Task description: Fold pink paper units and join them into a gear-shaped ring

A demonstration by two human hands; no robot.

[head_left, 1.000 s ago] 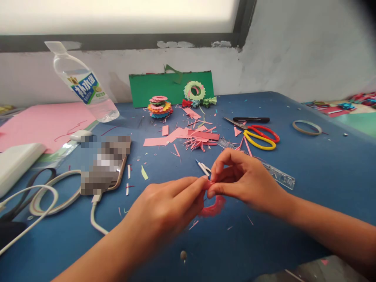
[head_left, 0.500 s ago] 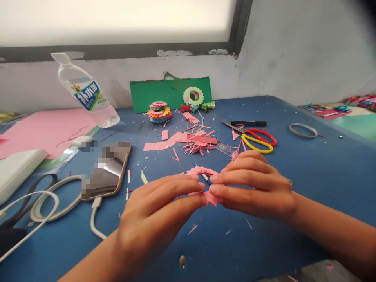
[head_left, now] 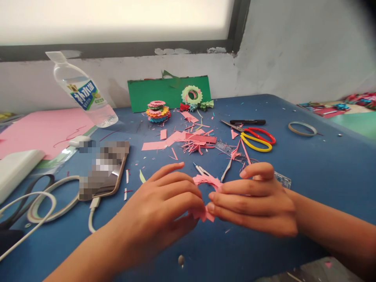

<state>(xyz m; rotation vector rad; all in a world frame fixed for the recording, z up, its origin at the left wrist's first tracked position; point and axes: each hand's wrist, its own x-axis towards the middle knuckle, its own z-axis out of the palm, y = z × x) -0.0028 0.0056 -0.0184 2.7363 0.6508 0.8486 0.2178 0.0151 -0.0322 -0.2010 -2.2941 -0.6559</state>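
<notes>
Between my two hands is a pink folded-paper ring [head_left: 208,180] with a pointed, zigzag rim, its round opening facing me. My left hand [head_left: 164,203] grips the ring's left side, its fingers curled over the paper and the thumb mostly hidden below. On the right side, my right hand [head_left: 258,199] pinches the ring with its fingers close together and the index finger bent up. Just behind the ring lie a blue-and-white pen-like tool [head_left: 201,169] and a thin pale tool [head_left: 226,170].
Pink paper scraps [head_left: 176,140], red-and-yellow-handled scissors [head_left: 255,139] and a black pen [head_left: 247,122] lie beyond my hands. Finished paper rings [head_left: 158,111] stand by a green board [head_left: 164,92]. A phone [head_left: 110,168] with its cable, a water bottle [head_left: 85,92] and a tape roll [head_left: 302,129] flank them.
The pink ring has tilted up, so its opening shows more. My hands have lowered slightly and shifted around its sides; the right index finger has lifted, and the tools behind have come into view.
</notes>
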